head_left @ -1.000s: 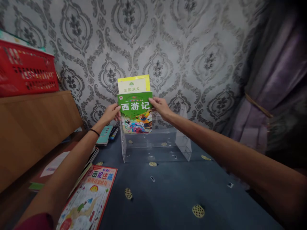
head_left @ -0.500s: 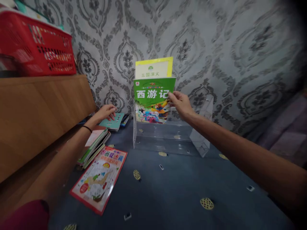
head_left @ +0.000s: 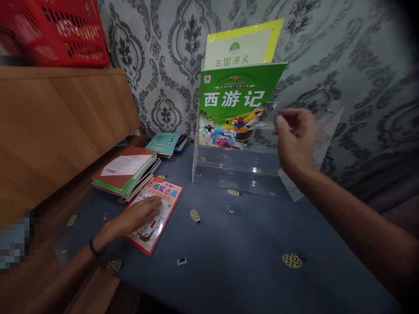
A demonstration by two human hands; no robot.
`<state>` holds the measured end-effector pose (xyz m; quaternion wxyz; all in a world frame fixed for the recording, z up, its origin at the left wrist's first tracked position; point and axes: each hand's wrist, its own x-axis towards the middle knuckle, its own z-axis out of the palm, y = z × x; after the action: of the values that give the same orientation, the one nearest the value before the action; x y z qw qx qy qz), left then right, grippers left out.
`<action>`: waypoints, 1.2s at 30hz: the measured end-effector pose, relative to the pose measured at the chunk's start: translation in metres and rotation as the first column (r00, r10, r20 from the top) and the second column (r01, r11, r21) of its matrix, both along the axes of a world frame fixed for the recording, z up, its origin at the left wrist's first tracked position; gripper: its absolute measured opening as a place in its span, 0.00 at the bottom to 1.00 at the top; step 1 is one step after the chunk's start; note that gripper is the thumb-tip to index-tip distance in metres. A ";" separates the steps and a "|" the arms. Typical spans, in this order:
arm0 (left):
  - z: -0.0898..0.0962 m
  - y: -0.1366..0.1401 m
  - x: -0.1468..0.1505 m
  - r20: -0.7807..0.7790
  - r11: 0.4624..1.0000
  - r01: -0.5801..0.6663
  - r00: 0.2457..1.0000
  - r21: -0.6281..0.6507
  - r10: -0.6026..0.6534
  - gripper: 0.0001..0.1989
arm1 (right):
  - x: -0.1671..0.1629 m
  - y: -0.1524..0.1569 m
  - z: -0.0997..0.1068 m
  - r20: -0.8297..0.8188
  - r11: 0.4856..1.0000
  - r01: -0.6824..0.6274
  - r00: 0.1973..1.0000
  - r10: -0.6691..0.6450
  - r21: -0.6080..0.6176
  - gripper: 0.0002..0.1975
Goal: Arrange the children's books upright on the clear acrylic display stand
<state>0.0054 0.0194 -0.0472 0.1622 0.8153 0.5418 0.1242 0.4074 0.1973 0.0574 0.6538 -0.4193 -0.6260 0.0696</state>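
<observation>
My left hand reaches over a red-bordered picture book, fingers stretched out and lying above or on its cover; whether they touch is hard to tell. My right hand is off to the right of the green book, fingers loosely curled and slightly blurred, nothing visible in them. The green book leans upright in a clear acrylic rack. Behind it rises a taller yellow-edged book, its lower part hidden.
A stack of books lies left of the picture book. Farther back is a teal book with dark books beside it. A wooden cabinet carrying a red basket borders the left. Behind the rack stands the patterned wall.
My right hand has let go of the green book and moved right. My left hand has come from the teal book to the picture book. The view has tilted down and closer.
</observation>
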 end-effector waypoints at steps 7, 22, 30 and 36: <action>-0.039 -0.032 -0.007 -0.260 0.965 -0.246 0.930 0.090 0.261 0.26 | -0.076 -0.089 -0.092 0.346 0.816 -0.483 0.743 0.573 -0.316 0.13; -0.021 -0.037 0.018 -0.259 0.907 -0.417 0.871 0.057 0.417 0.26 | -0.114 -0.078 -0.120 0.383 0.681 -0.385 0.609 0.695 -0.623 0.30; -0.044 -0.033 0.017 0.441 0.854 -0.519 0.774 0.032 0.454 0.24 | -0.131 -0.114 -0.174 0.453 0.668 -0.409 0.508 0.732 -0.621 0.30; -0.050 -0.023 0.030 0.861 0.795 -0.477 0.138 -0.375 0.489 0.32 | -0.127 -0.130 -0.184 0.472 0.727 -0.377 0.573 0.670 -0.574 0.27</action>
<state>0.0356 -0.0038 -0.0976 0.3974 0.3694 0.5774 0.6102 0.2809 0.0674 -0.1265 0.2359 -0.3329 -0.8797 0.2441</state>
